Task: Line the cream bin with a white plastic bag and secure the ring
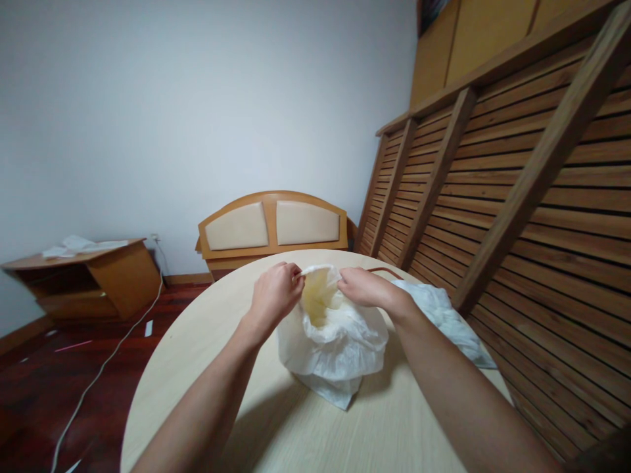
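Observation:
A white plastic bag point(331, 348) stands on the round pale wooden table point(246, 407), its mouth held apart. My left hand point(274, 293) is closed on the left rim of the bag's mouth. My right hand point(363, 286) is closed on the right rim. The inside of the bag looks yellowish; what it holds is hidden. A second white plastic bag point(441, 314) lies crumpled on the table just right of my right wrist.
A slatted wooden bed frame point(517, 190) leans against the wall on the right, close to the table's edge. A headboard point(273, 226) stands behind the table. A low wooden cabinet point(89, 276) sits at left, with a white cable point(106, 364) trailing over the dark floor.

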`<state>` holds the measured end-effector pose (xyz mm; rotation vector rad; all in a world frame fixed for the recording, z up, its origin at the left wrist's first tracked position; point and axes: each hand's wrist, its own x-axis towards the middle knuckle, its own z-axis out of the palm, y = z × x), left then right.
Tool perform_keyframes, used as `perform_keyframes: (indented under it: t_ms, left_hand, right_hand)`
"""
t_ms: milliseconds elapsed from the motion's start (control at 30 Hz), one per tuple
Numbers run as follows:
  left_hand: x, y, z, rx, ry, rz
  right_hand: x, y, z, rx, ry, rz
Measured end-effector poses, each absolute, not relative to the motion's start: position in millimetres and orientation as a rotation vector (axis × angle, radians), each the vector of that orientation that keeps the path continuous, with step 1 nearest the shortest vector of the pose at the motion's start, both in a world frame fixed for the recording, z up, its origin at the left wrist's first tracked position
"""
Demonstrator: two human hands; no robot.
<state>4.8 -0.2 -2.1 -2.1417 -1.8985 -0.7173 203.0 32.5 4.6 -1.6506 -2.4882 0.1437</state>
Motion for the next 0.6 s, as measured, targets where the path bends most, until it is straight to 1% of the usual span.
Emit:
perform_keyframes:
  t_ms: [167,367,600]
  left_hand:
    - [3.8,0.8,-1.7,-2.144,-1.922,-0.703]
    - [4.0,1.7,-2.3,-2.162,-1.908,-0.723]
    - [0.3,2.8,-2.8,-2.206,-1.941,-0.778]
  right_hand:
    - [208.3,35.9,1.0,-1.618,-2.449,0.138]
    - [207.4,43.3,-5.2,-1.527,-2.355,0.034]
    - [199.8,37.4,-3.7,-1.530,-2.303,-0.093]
